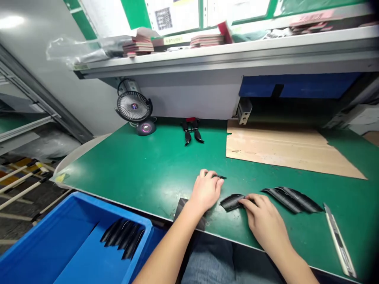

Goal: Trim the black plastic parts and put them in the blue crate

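While a bundle of black strips (122, 238) lies in the blue plastic bin (74, 236) at near left, the left hand (205, 191) curls closed over a small black piece (219, 177) on the green bench mat (133, 165), the right hand (263, 221) lays its fingers on a curled black strip (231, 202), grip unclear, and further right lie more black strips (291, 199) and a utility knife (339, 240)

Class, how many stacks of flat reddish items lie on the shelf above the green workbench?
3 stacks on the shelf: one left of centre, one mid-shelf, one towards the right end. Others may be hidden behind the shelf's front edge.
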The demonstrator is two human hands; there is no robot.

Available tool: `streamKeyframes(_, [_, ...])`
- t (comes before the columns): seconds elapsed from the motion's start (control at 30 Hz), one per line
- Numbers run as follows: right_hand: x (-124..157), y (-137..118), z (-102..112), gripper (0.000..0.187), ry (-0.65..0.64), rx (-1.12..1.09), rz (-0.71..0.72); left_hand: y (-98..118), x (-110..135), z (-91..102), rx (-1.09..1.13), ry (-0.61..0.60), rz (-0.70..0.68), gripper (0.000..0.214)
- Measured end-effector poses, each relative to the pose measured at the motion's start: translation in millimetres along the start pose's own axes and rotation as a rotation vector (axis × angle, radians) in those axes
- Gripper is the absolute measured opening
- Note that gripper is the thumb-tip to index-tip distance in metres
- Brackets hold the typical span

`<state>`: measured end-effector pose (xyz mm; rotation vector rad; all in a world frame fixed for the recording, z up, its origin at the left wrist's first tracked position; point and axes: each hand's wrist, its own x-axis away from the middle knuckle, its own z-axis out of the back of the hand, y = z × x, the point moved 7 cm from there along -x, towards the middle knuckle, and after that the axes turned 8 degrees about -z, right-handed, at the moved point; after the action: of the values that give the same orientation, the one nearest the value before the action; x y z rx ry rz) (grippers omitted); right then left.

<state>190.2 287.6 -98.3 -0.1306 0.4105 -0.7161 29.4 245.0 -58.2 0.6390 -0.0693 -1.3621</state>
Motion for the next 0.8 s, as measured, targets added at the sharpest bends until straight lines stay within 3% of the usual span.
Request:
streamKeyframes(0.17, [3.4, 18.8, 9.1, 0.032, 0.027, 0.021, -0.041, 25.9, 16.6, -11.2, -0.011, -0.068, -0.020, 0.035])
streamKeyframes(0.33, [21.3, 113.3, 55.0, 0.036, 0.160, 0.141, -0.337, 40.4, 21.4, 4.5, -0.225, -0.035, 0.021, 0.034])
streamKeyframes(0.43, [18.5, 157.4, 64.1, 0.035, 0.126, 0.199, -0.441, 45.5, 21.1, 4.5, -0.317, -0.111, 0.040, 0.032])
streamKeyframes(0.5, [8.6, 164.2, 60.2, 0.029, 0.086, 0.178, -0.430, 47.3, 21.5, 0.7, -0.352, -0.175, 0.082, 0.031])
streamKeyframes(0.63, [-3.4, 150.3, 64.6, 0.026, 0.111, 0.075, -0.387, 53.0, 16.4, -9.2, -0.417, -0.256, 0.128, 0.032])
streamKeyframes(0.73, [17.4, 167.0, 96.0, 0.031, 0.196, 0.036, -0.422, 59.3, 5.6, -16.5, -0.489, -0.265, 0.121, 0.031])
streamKeyframes(0.8, [50.4, 207.3, 125.8, 0.033, 0.284, 0.041, -0.512, 60.1, -1.9, -23.8, -0.530, -0.277, 0.112, 0.031])
